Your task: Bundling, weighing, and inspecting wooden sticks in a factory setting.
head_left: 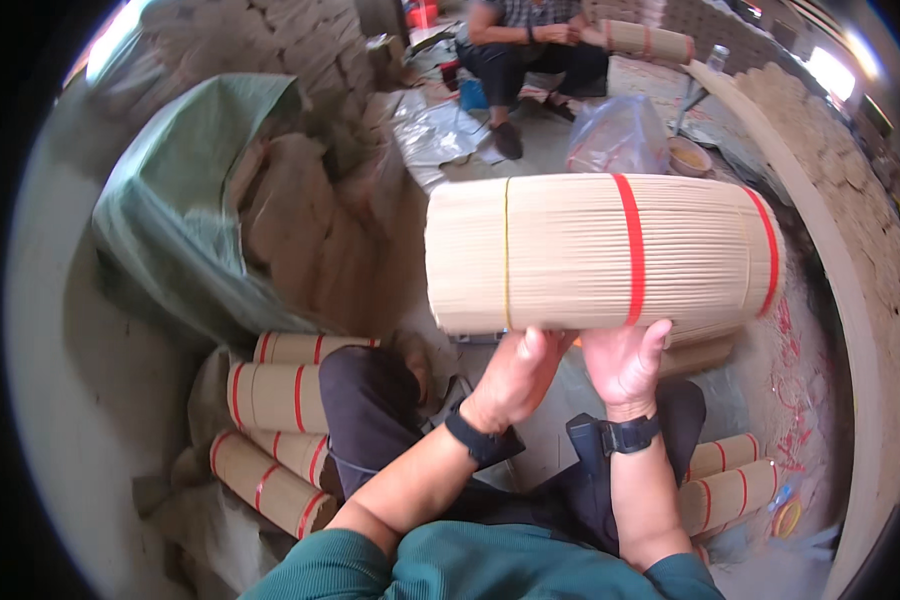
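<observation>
A thick cylindrical bundle of thin, pale tan sticks (570, 250) lies sideways in front of me, raised above my lap. Two red bands and one thin yellow band ring it. My left hand (525, 372) holds it from below near the middle, thumb up against its lower edge. Close beside it, my right hand (625, 362) supports the same underside with its thumb raised. The fingers of both hands are mostly hidden under or behind the bundle. Part of another tan bundle (705, 345) shows just behind and below the held one.
Several red-banded bundles (275, 395) are piled left of my knee; more bundles (730, 490) lie at right. A green woven sack (180, 200) stands at far left. Ahead, another person (535, 45) sits with a bundle (650, 42), near a clear plastic bag (620, 135) and a bowl (688, 155).
</observation>
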The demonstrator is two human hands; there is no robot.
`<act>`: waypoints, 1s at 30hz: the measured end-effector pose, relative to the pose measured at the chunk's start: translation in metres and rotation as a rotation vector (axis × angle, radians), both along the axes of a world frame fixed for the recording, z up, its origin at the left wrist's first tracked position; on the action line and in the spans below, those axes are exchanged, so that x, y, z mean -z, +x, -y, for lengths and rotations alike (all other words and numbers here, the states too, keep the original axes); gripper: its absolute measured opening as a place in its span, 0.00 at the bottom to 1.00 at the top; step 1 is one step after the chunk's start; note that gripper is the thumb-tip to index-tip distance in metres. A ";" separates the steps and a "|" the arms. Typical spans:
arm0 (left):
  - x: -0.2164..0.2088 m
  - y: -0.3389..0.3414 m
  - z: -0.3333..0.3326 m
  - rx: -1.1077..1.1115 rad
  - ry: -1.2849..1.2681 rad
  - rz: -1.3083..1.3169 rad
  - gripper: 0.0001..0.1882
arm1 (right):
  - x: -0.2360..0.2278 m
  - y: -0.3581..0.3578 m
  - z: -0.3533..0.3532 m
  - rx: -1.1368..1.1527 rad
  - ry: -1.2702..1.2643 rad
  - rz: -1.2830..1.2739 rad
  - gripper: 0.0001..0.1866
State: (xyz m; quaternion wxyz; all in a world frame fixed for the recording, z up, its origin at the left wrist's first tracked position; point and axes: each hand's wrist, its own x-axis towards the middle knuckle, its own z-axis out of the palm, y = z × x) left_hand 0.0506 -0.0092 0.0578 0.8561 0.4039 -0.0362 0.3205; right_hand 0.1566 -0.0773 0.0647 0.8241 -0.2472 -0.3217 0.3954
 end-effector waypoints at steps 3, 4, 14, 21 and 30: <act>0.011 -0.006 -0.031 -0.016 -0.174 0.078 0.43 | 0.026 -0.005 -0.004 0.079 -0.080 0.234 0.46; 0.014 -0.009 -0.040 0.013 -0.274 0.097 0.43 | 0.037 -0.005 0.002 0.202 -0.146 0.444 0.41; 0.093 -0.050 -0.093 0.317 -0.793 0.194 0.42 | 0.075 0.058 0.003 -0.376 -0.496 0.029 0.44; 0.109 -0.039 -0.076 0.172 -0.402 -0.442 0.37 | 0.113 0.041 -0.002 -0.450 -0.605 0.074 0.49; 0.144 -0.036 -0.093 0.129 -0.234 -0.632 0.46 | 0.162 0.020 -0.021 -0.362 -0.704 0.055 0.48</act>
